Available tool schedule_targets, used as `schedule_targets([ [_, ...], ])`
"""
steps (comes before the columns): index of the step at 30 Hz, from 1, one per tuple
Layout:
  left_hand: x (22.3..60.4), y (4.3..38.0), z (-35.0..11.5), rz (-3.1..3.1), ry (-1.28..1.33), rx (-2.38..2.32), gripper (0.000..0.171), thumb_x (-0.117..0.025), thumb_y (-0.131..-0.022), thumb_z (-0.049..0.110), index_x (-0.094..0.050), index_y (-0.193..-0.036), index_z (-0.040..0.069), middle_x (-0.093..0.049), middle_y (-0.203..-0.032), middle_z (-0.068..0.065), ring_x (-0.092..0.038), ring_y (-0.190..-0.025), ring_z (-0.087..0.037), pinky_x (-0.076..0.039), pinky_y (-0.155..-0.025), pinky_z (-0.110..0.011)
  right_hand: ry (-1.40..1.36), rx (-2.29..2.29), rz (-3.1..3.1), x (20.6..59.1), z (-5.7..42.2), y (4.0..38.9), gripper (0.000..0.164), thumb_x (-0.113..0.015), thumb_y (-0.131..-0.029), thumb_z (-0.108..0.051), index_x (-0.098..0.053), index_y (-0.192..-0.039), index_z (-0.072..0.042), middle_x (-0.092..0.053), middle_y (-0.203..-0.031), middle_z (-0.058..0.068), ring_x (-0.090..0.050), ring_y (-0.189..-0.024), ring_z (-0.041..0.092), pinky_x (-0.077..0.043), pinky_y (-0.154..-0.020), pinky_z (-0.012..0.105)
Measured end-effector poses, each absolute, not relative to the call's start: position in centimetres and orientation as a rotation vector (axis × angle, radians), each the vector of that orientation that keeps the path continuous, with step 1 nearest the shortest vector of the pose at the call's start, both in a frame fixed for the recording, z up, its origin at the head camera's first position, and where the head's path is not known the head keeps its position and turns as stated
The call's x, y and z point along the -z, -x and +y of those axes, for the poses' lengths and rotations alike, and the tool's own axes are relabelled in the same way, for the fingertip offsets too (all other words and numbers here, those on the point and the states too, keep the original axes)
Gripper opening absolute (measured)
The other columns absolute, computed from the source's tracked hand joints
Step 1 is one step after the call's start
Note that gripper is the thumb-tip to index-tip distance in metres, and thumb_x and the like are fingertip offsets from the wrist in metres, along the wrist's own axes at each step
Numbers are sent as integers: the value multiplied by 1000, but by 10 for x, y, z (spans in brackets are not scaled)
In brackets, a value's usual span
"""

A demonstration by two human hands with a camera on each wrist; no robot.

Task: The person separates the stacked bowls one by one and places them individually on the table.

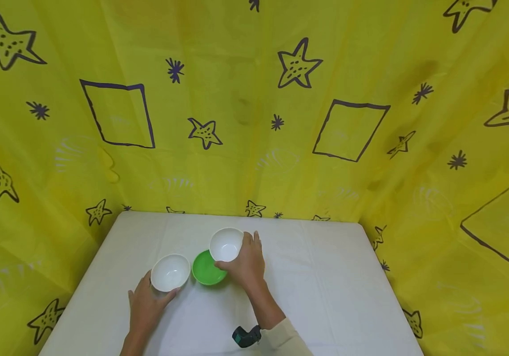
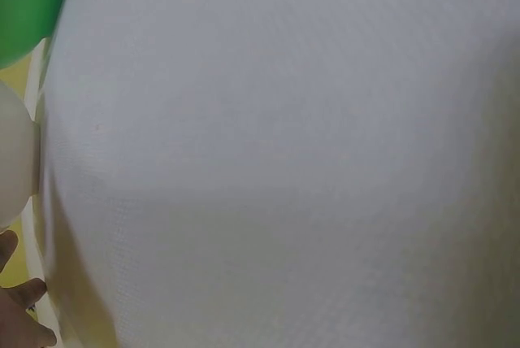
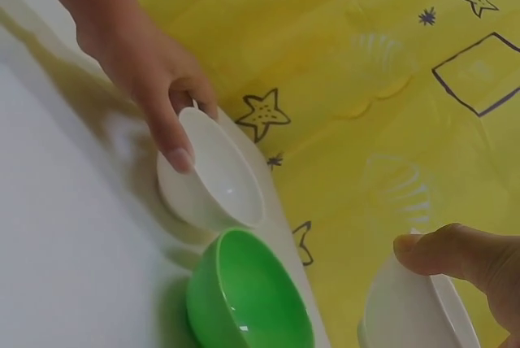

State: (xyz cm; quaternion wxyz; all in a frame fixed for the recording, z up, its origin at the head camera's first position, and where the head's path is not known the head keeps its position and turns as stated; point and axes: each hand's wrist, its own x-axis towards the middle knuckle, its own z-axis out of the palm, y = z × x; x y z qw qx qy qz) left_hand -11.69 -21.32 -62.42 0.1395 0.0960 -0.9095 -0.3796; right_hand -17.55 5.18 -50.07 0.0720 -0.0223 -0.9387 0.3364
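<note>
On the left, a white bowl (image 1: 170, 273) sits upright on the table, and my left hand (image 1: 145, 304) holds it at the near left side. The right wrist view shows the left thumb (image 3: 180, 158) against this bowl's outside, just below the rim. Beside it stands a green bowl (image 1: 207, 269), its far right part covered in the head view. A second white bowl (image 1: 225, 244) is raised above the table beside the green one. My right hand (image 1: 247, 259) grips it by the rim, with the thumb on the near side.
A white cloth (image 1: 325, 287) covers the table. Yellow curtains (image 1: 236, 173) with drawn stars and frames hang behind and along both sides. A small dark device (image 1: 246, 337) is at the right wrist, near the sleeve (image 1: 285, 338).
</note>
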Motion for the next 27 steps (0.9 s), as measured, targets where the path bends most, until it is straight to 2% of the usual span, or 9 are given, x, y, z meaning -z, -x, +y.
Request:
schedule_targets([
  [11,621,118,-214,-2652,-293,1100,98,-96,-75,31,-45,-147,-12,-54,-140,-37,-45,-138,-55,-10,-113,-83,166,-1050,-2776,508,71,175,114,-104,-58,-41,-48,-146,6,-46,-154,30,-37,-148,49,-48,-107,63],
  [18,621,117,-213,-2633,-280,1101,96,-95,-75,31,-46,-145,-11,-55,-139,-38,-45,-136,-55,-10,-112,-84,228,-1069,-2796,512,81,177,115,-103,-60,-42,-46,-149,5,-41,-158,30,-36,-148,49,-47,-107,63],
  [27,619,116,-213,-2665,-311,1081,97,-95,-75,32,-45,-146,-12,-54,-140,-38,-45,-137,-55,-11,-113,-83,306,-1075,-2795,512,101,179,112,-101,-64,-40,-44,-150,4,-41,-158,30,-35,-148,49,-47,-107,64],
])
